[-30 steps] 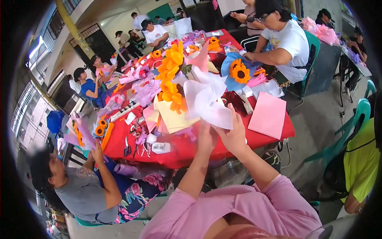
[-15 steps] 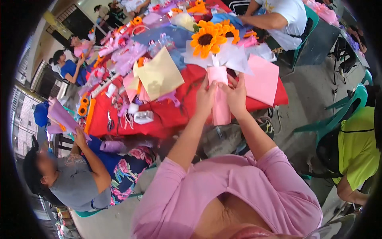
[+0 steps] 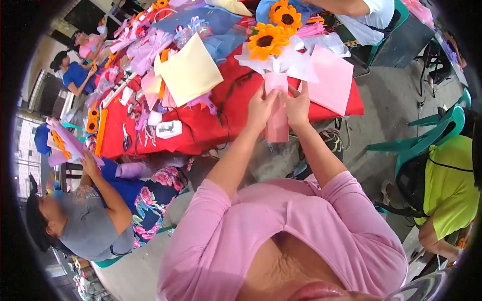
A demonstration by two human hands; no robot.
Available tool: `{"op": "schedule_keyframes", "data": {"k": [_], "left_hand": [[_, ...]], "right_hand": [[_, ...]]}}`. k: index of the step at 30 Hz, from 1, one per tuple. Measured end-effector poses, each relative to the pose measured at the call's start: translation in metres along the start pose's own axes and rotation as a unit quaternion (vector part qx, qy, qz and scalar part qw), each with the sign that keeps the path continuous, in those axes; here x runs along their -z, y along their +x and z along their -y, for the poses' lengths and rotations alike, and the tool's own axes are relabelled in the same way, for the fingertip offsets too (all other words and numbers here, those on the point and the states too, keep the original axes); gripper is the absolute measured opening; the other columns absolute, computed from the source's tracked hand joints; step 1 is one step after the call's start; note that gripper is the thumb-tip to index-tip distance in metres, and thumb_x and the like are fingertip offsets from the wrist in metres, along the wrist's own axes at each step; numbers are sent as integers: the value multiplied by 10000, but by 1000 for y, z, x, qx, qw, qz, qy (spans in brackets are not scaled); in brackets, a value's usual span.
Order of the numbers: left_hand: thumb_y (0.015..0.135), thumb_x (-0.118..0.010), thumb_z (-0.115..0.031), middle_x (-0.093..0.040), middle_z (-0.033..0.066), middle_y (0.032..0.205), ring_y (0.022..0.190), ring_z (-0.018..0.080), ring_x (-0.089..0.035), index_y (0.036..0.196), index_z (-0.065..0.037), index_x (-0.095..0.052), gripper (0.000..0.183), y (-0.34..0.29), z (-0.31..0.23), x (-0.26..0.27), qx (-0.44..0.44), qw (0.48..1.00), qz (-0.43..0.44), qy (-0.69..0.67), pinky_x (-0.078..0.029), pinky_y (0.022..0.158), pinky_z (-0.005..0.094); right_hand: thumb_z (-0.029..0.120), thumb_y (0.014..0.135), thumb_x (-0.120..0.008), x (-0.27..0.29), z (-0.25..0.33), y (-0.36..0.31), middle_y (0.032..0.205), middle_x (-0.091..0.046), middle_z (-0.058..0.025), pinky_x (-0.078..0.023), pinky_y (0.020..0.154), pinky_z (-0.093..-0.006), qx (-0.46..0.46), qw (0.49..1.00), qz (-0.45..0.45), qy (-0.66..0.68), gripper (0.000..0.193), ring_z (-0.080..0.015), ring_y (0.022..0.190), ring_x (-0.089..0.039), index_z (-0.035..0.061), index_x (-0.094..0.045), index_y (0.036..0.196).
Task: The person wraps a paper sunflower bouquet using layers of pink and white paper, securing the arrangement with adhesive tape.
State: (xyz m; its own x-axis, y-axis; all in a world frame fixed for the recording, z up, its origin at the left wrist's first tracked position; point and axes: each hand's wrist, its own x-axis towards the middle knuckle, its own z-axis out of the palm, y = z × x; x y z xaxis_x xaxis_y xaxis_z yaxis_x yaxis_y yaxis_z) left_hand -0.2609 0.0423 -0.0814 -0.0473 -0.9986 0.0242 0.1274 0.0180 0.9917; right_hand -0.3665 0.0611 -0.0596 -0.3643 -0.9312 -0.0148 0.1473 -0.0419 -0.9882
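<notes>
Both my hands hold a small bouquet at the near edge of the red-covered table. Its handle is wrapped in a pink paper strip (image 3: 276, 108), which hangs down below my hands. My left hand (image 3: 261, 107) closes on the strip's left side, thumb across the front. From the right, my right hand (image 3: 297, 104) grips the wrap, fingers partly behind it. Above them spread white wrapping sheets (image 3: 296, 68) and an orange sunflower (image 3: 266, 42) with a dark centre. Another orange sunflower (image 3: 287, 19) stands just beyond it. The stems are hidden inside the wrap.
A pink sheet (image 3: 329, 80) lies right of my hands, a cream sheet (image 3: 190, 72) to the left. Scissors (image 3: 126, 137) and a white box-shaped device (image 3: 169, 129) rest near the red cloth's (image 3: 236, 113) front edge. A co-worker (image 3: 95, 215) sits at left; a green chair (image 3: 427, 135) stands at right.
The view has shifted, and the table's things sit higher and further left in it. My hands keep their hold on the pink-wrapped bouquet, whose flowers now lean a little differently.
</notes>
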Motion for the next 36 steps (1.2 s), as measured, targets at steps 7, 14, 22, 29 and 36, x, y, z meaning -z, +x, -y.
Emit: {"op": "schedule_keyframes", "data": {"k": [7,14,22,29,36], "left_hand": [[831,-571,-274,-606,163,1038,929,203,-594,1263,13,-408,544,-4,10,7,18,968,23,248,-449,787,295],[756,-595,-396,-582,254,997,931,348,-579,1221,2,-458,626,1,12,0,-18,941,-21,338,-458,778,377],[752,-597,-342,-567,234,919,852,366,-573,1217,-36,-461,573,-1,1,-4,-41,869,-13,493,-468,724,427],[761,-595,-334,-562,198,948,847,345,-582,1128,-56,-506,468,-7,-6,-15,-37,851,-16,523,-474,707,435],[759,-615,-334,-578,185,927,852,333,-587,1061,-61,-518,419,-9,-11,-22,-28,844,-4,536,-471,697,438]], "right_hand": [[54,717,-667,3,-30,-4,1104,-569,-168,-462,667,-265,-112,993,-34,18,809,-173,849,-571,-15,-161,1345],[23,743,-640,4,-40,-4,1128,-551,-169,-458,682,-285,-158,981,-36,110,767,-185,866,-566,-1,-154,1336],[-2,762,-612,7,-51,-4,1157,-512,-185,-462,712,-306,-207,957,-31,203,927,-205,909,-557,66,69,1387],[9,774,-606,18,-49,-12,1117,-484,-146,-463,648,-293,-191,964,-43,182,882,-187,858,-569,84,24,1386],[164,856,-557,80,-34,-18,1012,-564,-135,-458,683,-275,69,975,55,-203,350,-170,794,-595,6,-487,1160]]}}
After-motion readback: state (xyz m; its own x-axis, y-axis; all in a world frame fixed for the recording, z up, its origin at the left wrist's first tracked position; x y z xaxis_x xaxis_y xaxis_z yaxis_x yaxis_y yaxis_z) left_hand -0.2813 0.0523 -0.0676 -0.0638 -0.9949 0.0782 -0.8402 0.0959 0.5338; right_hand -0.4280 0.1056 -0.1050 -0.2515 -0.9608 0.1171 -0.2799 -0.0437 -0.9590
